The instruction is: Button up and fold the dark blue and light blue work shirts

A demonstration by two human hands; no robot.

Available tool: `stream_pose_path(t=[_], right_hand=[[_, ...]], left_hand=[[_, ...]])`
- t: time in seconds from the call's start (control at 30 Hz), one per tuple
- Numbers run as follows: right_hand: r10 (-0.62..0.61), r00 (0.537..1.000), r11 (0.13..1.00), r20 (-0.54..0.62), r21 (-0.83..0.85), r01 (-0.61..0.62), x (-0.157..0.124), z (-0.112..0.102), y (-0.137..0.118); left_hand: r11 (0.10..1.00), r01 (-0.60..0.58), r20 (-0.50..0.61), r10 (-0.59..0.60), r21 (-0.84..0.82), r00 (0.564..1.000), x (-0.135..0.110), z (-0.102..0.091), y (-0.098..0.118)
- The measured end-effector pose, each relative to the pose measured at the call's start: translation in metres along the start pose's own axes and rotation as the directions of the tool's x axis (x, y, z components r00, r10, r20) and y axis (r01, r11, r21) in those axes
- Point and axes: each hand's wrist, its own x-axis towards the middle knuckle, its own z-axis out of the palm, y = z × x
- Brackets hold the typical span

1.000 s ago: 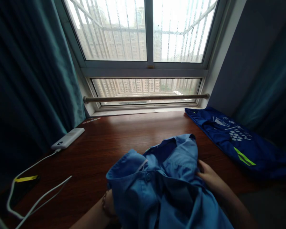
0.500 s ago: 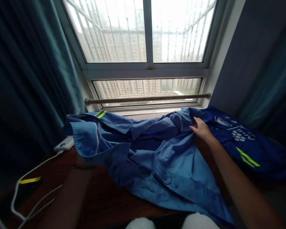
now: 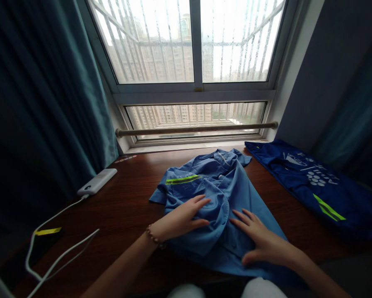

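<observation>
A light-blue short-sleeved work shirt lies on the dark wooden table, its collar toward the window and a yellow-green reflective stripe across its left part. My left hand, with a beaded bracelet at the wrist, is over the shirt's front with thumb and fingers apart. To its right, my right hand lies spread over the lower front of the shirt. Neither hand grips the cloth. Creases run over the shirt, and its lower edge is partly hidden by my hands and arms.
A dark-blue garment with white print lies at the right. At the left are a white power bank, a white cable and a dark object with a yellow strip. A metal bar crosses the window.
The shirt has come down from being held spread wide and now lies on the table, more compact. Both hands have moved inward and let go of its edges.
</observation>
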Motion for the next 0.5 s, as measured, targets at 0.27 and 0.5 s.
stream_pose_path(t=[0.27,0.5], right_hand=[[0.104,0.956,0.995,-0.275,0.025,-0.101,-0.039,0.004,0.023],[0.352,0.485,0.935,-0.800,0.279,-0.217,-0.053,-0.042,0.026]], left_hand=[[0.913,0.391,-0.471,-0.295,0.119,0.831,-0.100,0.019,-0.063],[0.888,0.407,-0.435,-0.459,-0.213,0.775,-0.103,0.020,-0.047]])
